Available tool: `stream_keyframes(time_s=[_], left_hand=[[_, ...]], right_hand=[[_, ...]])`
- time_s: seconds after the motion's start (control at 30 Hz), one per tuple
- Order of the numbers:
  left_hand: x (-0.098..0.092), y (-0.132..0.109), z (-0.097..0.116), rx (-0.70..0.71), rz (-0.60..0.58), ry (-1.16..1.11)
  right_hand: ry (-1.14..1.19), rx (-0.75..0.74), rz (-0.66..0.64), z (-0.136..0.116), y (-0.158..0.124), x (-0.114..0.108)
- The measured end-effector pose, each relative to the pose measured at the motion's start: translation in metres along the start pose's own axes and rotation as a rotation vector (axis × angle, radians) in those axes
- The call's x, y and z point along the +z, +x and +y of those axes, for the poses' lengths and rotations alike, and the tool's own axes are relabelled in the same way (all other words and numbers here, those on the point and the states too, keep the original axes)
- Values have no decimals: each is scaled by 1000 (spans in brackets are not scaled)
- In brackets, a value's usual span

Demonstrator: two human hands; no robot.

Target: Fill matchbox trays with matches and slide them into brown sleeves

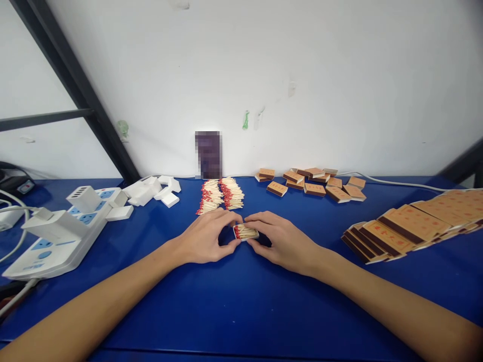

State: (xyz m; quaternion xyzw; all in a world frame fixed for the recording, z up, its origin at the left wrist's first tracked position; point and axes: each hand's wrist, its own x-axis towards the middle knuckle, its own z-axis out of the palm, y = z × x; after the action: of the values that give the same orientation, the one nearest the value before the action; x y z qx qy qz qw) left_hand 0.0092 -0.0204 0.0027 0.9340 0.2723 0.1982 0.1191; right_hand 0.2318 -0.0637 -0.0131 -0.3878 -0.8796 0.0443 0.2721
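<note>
Between my two hands lies a small white matchbox tray [246, 232] filled with red-tipped matches, heads toward the left. My left hand [211, 234] curls its thumb and forefinger around the tray's left end. On the opposite end, the thumb and fingers of my right hand [277, 236] grip the tray. Just beyond my left hand, two piles of loose matches [231, 193] lie side by side on the blue table [241, 306]. My fingers hide parts of the tray's rim.
Filled-looking matchboxes [315, 189] are scattered at the back right. Flattened or stacked matchbox sleeves [407, 226] lie in a long row at the right. A power strip [71, 251] with chargers stands left, beside white plastic pieces [151, 191]. A blurred dark rectangle [209, 155] leans against the wall.
</note>
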Motion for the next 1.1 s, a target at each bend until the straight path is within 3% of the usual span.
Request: stream_keyframes(time_s=[0.2,0.5,0.83,1.0,1.1], left_hand=[[2,1,-2,54,22,25],[1,2,-2,23,31,-7],[-2,1,-1,5,22,10],[-2,2,-3,65,-10,35],[-2,2,-4,82,-1,32]], right_hand=[[-155,-68,20,-7,1,-1],[-94,-70,-1,-4,2,-5],[-207,-119,20,-7,3,-8],[-297,95,144,14,9,-14],[-436,304,109,37,13,-11]])
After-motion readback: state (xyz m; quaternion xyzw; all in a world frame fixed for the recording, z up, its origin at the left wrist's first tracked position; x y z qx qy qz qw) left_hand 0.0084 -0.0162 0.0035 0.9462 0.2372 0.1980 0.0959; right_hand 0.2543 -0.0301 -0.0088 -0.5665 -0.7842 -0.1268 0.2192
